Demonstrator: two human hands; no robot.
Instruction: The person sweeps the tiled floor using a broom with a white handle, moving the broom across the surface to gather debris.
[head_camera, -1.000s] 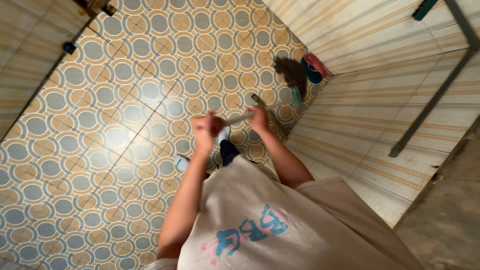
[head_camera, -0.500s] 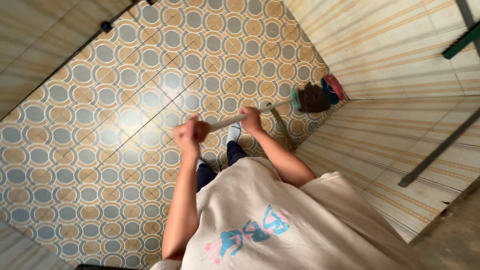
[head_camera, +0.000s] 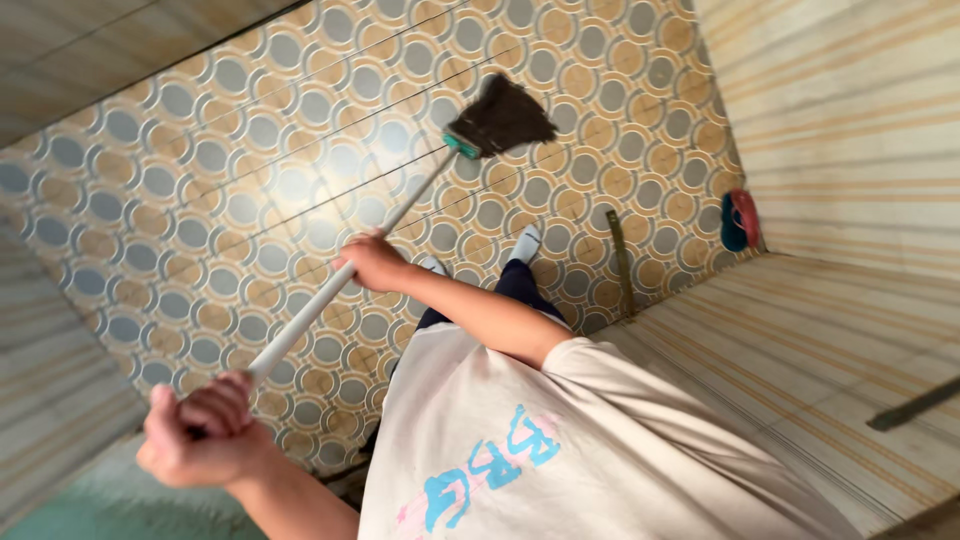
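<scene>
Both hands — left hand, right hand — seemingly clench the broom handle.

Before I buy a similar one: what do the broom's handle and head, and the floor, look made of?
Broom handle: smooth pale tube, probably plastic or coated metal. Broom head: dark, splayed bristles in a teal collar, likely synthetic or plant fibre. Floor: glazed ceramic tile, by its grout lines and glare.
</scene>
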